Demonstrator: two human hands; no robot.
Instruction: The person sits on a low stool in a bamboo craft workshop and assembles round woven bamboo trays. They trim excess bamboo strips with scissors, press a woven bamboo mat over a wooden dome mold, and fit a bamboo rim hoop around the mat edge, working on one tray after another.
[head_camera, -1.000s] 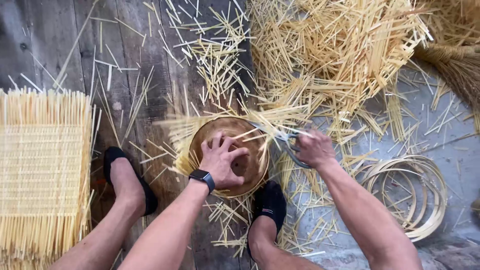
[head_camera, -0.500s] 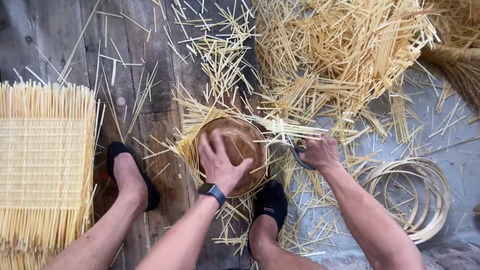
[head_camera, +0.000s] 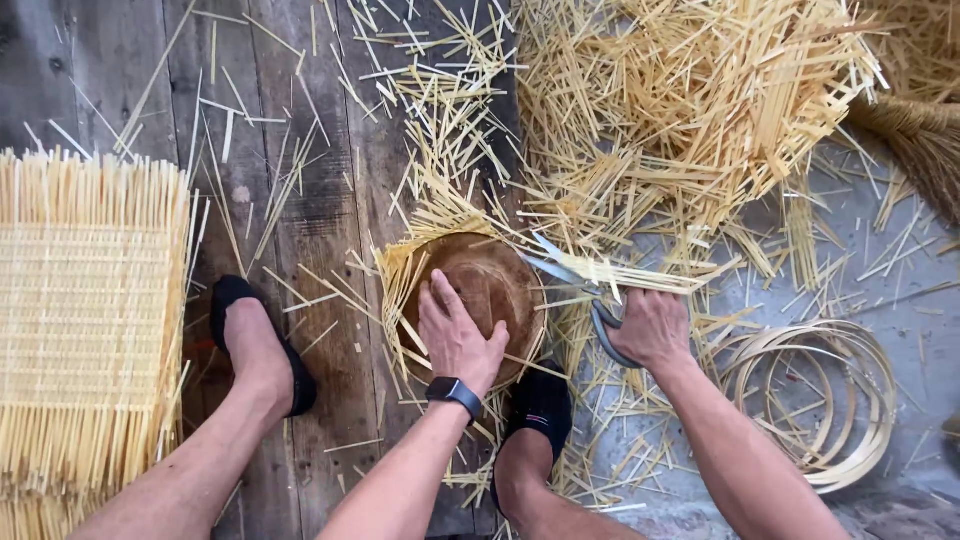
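Two hands are at work over a round brown mould (head_camera: 487, 283) that sits on the wooden floor (head_camera: 300, 200) between my feet. My left hand (head_camera: 455, 340) lies flat on top of it, fingers spread wide and pressing down, gripping nothing; a dark watch (head_camera: 454, 390) sits on that wrist. Pale yellow straw strips (head_camera: 400, 275) stick out from under the mould around its rim, mostly on the left and upper sides.

My right hand (head_camera: 650, 328) is just to the right of the mould, fingers curled through the handles of a pair of scissors (head_camera: 580, 290). The blades point up and left, partly open, with a bunch of strips lying across them near the mould's right edge.

My left foot, in a black shoe (head_camera: 262, 345), rests on the boards to the left of the mould; the other black shoe (head_camera: 540, 410) sits just below it.

At the far left lies a woven straw mat (head_camera: 85, 330) with loose ends bristling along its top edge. A large heap of cut strips (head_camera: 680, 110) fills the upper right, with more scattered over the boards. Coiled thin hoops (head_camera: 840, 400) lie on the grey floor to the right of my right arm. A brown broom head (head_camera: 920, 140) shows at the right edge. I can see no packages, labels or signs here.
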